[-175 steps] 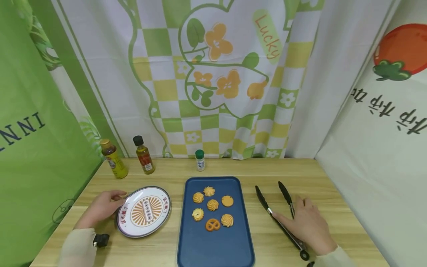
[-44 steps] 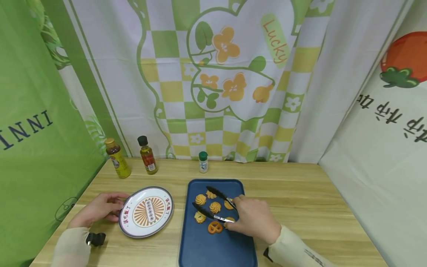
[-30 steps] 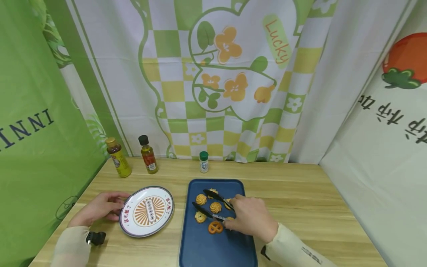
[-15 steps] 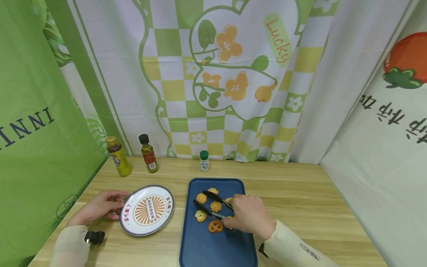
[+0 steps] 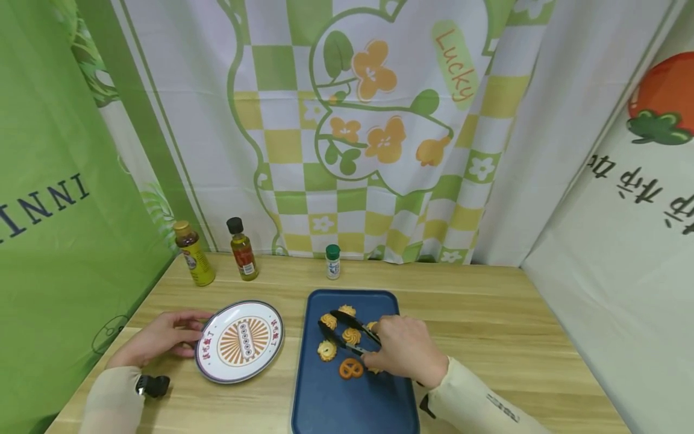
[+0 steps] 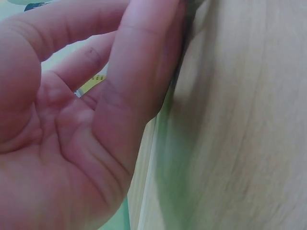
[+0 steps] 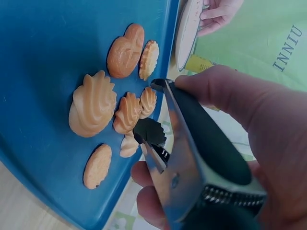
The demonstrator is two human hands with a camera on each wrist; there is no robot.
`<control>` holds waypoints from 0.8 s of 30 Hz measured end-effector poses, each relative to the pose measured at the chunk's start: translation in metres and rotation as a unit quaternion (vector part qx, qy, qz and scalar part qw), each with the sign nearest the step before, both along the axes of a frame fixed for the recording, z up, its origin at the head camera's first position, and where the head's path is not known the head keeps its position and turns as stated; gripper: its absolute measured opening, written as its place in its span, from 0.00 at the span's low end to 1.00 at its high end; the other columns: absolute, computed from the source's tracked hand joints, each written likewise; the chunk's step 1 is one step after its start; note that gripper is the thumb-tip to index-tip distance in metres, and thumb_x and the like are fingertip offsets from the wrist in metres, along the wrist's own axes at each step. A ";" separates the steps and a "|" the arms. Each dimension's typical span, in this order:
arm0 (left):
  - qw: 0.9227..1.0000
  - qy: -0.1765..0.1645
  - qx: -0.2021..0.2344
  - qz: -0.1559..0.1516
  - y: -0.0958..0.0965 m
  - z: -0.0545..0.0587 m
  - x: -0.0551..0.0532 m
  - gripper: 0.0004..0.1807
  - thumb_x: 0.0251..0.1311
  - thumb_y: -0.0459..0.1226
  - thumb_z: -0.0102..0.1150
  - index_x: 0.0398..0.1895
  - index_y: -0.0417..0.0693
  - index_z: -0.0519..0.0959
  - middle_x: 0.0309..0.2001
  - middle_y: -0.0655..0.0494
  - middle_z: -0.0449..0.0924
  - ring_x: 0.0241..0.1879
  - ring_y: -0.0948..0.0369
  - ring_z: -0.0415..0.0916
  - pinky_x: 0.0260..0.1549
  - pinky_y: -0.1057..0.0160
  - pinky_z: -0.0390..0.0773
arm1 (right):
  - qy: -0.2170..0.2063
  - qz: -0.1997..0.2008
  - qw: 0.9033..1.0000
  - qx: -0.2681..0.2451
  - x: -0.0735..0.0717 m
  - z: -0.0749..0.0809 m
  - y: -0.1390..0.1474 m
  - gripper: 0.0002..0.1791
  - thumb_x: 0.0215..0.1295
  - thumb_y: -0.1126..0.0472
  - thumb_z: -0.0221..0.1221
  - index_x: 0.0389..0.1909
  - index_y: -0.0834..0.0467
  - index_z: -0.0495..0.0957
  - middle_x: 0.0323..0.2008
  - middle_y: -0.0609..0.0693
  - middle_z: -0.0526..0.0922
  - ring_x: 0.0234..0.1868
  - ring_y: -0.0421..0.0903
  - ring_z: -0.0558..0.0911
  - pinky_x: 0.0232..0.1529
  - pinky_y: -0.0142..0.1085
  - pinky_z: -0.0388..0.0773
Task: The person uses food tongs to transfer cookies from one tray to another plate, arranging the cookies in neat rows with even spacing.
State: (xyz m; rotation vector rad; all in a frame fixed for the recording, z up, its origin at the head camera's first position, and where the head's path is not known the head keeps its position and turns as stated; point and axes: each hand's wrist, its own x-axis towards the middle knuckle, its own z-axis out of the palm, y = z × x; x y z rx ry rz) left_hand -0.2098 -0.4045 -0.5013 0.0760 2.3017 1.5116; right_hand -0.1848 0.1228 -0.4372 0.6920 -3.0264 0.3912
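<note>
My right hand (image 5: 406,349) grips black-tipped metal tongs (image 7: 177,139) over the blue tray (image 5: 352,404). The tong tips are apart, one on either side of the upper-left swirl cookie (image 5: 328,321). Nearby lie another swirl cookie (image 5: 351,336), a jam-centred cookie (image 5: 326,351) and a pretzel-shaped cookie (image 5: 351,368). A flat round cookie (image 7: 97,166) shows in the right wrist view, partly hidden by my hand in the head view. My left hand (image 5: 159,337) holds the left rim of a white patterned plate (image 5: 225,322) between thumb and fingers.
Toward the back left of the wooden table (image 5: 466,301) stand a yellow-labelled bottle (image 5: 196,259) and a black-capped oil bottle (image 5: 243,256). A small green-capped shaker (image 5: 333,263) is behind the tray. Curtains (image 5: 379,181) enclose the back and sides.
My right hand has taken the tongs from the table at right and brought them over the tray. Their tips have drawn closer together around the upper-left swirl cookie. My left hand stays at the plate.
</note>
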 end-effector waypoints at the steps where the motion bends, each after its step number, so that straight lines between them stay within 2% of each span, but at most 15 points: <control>1: 1.000 0.000 0.001 0.000 0.000 0.000 0.000 0.35 0.76 0.28 0.63 0.82 0.26 0.64 0.61 0.34 0.78 0.44 0.57 0.86 0.42 0.58 0.98 | 0.000 0.000 1.000 -0.002 0.000 0.000 0.000 0.39 0.57 0.45 0.80 0.13 0.43 0.54 0.17 0.38 0.49 0.18 0.38 0.47 0.22 0.32 0.37; 6: 1.000 0.000 0.004 -0.002 0.001 0.002 0.001 0.36 0.76 0.28 0.64 0.82 0.26 0.65 0.60 0.35 0.78 0.44 0.56 0.86 0.43 0.57 0.98 | 0.001 0.001 1.000 -0.002 -0.001 -0.001 0.000 0.38 0.58 0.43 0.81 0.12 0.44 0.57 0.16 0.38 0.51 0.17 0.38 0.48 0.21 0.32 0.37; 7: 1.000 0.000 0.005 -0.002 0.001 0.002 0.001 0.36 0.75 0.28 0.64 0.82 0.26 0.65 0.59 0.35 0.78 0.44 0.57 0.86 0.43 0.57 0.98 | 0.000 0.000 1.000 -0.001 -0.001 -0.002 -0.001 0.37 0.58 0.43 0.81 0.12 0.45 0.59 0.16 0.39 0.51 0.17 0.38 0.48 0.21 0.32 0.37; 9: 1.000 0.002 0.006 -0.003 0.001 0.002 0.001 0.36 0.75 0.28 0.64 0.82 0.26 0.65 0.59 0.35 0.78 0.44 0.57 0.86 0.43 0.57 0.98 | -0.002 0.000 1.000 -0.002 -0.002 -0.002 -0.001 0.29 0.58 0.43 0.81 0.13 0.47 0.71 0.15 0.39 0.56 0.17 0.38 0.49 0.21 0.32 0.38; 11: 1.000 0.002 0.007 -0.005 0.001 0.001 0.000 0.36 0.75 0.28 0.64 0.82 0.25 0.65 0.60 0.35 0.78 0.44 0.56 0.86 0.43 0.57 0.98 | -0.004 0.000 1.000 -0.004 -0.002 -0.003 -0.002 0.20 0.57 0.43 0.81 0.21 0.51 0.85 0.15 0.40 0.61 0.17 0.38 0.49 0.21 0.32 0.38; 12: 1.000 0.002 0.007 -0.004 0.000 0.001 0.000 0.36 0.75 0.28 0.65 0.81 0.26 0.65 0.60 0.35 0.78 0.44 0.56 0.86 0.43 0.57 0.98 | -0.005 0.000 1.000 -0.004 -0.002 -0.003 -0.002 0.17 0.57 0.44 0.81 0.26 0.52 0.89 0.15 0.41 0.64 0.17 0.38 0.49 0.21 0.32 0.38; 14: 1.000 0.000 0.008 -0.002 0.000 0.000 0.000 0.36 0.75 0.28 0.65 0.81 0.26 0.65 0.60 0.35 0.78 0.45 0.56 0.86 0.44 0.57 0.99 | -0.005 0.001 1.000 -0.005 -0.002 -0.004 -0.002 0.19 0.56 0.44 0.81 0.39 0.54 0.95 0.16 0.42 0.69 0.16 0.38 0.50 0.21 0.32 0.38; 16: 1.000 -0.003 0.010 0.002 0.000 -0.001 0.000 0.36 0.75 0.28 0.65 0.82 0.26 0.65 0.60 0.35 0.78 0.45 0.56 0.86 0.44 0.56 0.99 | -0.007 0.001 1.000 -0.003 -0.003 -0.004 -0.003 0.22 0.56 0.44 0.81 0.45 0.55 0.96 0.17 0.43 0.71 0.16 0.38 0.50 0.20 0.32 0.38; 19: 1.000 -0.006 0.011 0.008 -0.001 -0.002 -0.001 0.36 0.75 0.28 0.65 0.82 0.26 0.65 0.60 0.36 0.79 0.46 0.56 0.86 0.44 0.56 0.99 | -0.011 0.000 1.000 0.001 -0.004 -0.005 -0.003 0.26 0.56 0.43 0.81 0.50 0.55 0.96 0.18 0.42 0.71 0.16 0.38 0.50 0.20 0.32 0.38; 24: 1.000 -0.005 0.007 0.008 0.000 0.000 -0.001 0.36 0.75 0.28 0.65 0.82 0.26 0.65 0.60 0.36 0.78 0.45 0.55 0.86 0.44 0.56 0.99 | -0.014 0.002 1.000 0.003 -0.004 -0.004 -0.004 0.26 0.54 0.43 0.82 0.47 0.56 0.95 0.18 0.42 0.70 0.17 0.39 0.51 0.20 0.33 0.39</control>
